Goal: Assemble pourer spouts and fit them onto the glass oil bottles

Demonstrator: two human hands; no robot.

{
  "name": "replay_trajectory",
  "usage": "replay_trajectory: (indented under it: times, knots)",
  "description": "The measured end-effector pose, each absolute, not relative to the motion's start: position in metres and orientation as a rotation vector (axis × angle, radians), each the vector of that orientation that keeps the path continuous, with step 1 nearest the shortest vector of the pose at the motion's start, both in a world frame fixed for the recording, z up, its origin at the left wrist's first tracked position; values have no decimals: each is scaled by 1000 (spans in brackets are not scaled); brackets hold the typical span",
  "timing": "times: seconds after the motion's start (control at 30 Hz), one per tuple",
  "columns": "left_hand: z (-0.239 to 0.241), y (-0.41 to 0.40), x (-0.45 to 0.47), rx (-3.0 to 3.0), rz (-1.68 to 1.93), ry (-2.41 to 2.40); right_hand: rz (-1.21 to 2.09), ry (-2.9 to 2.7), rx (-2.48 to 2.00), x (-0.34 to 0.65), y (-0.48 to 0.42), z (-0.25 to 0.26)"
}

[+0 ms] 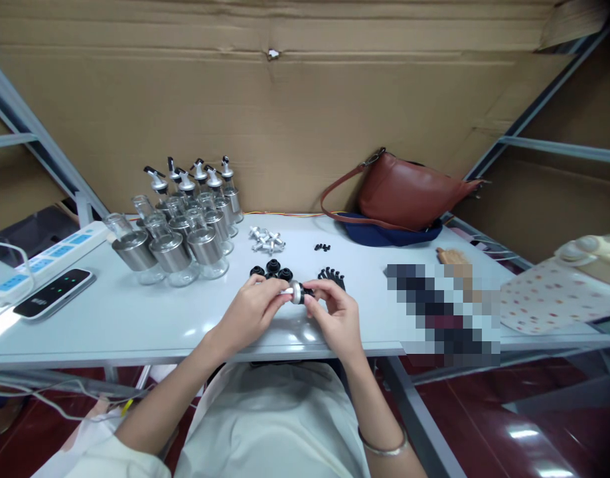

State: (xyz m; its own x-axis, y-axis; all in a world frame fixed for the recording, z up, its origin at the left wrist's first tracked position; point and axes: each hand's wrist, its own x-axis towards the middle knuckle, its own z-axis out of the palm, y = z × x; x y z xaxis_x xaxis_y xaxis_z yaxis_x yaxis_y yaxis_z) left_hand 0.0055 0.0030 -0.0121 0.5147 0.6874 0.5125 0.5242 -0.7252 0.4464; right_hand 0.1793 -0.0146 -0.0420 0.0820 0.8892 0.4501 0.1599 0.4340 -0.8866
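Between my two hands is a bottle pourer (pixel 297 292) with a silver collar and a black stopper, held sideways just above the table's front part. My left hand (pixel 262 302) pinches its thin silver spout end. The fingers of my right hand (pixel 334 312) close on the black stopper end. Just behind lie several round black stoppers (pixel 272 267), partly hidden by my left hand. Black lever-like pieces (pixel 333 274) fan out behind my right hand. Farther back are a pile of silver spouts (pixel 267 240) and a few tiny black parts (pixel 322 247).
Several glass bottles with steel sleeves (pixel 174 255) stand at the left, the rear ones topped with pourers. A power strip (pixel 50 255) and a black device (pixel 54 292) lie at far left. A brown handbag (pixel 409 192) rests on a blue cap (pixel 384 232) at back right.
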Motion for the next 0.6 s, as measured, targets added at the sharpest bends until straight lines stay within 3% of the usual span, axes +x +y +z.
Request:
replay_trajectory:
  times: [0.17, 0.37, 0.6]
  knots:
    - [-13, 3, 4, 3039, 1016, 870, 967, -1305, -987, 178, -13, -42]
    - [-13, 0, 9, 3157, 1061, 736, 1227, -1198, -973, 178, -11, -42]
    - [-16, -8, 22, 2820, 1218, 1105, 1062, -1203, -848, 175, -12, -42]
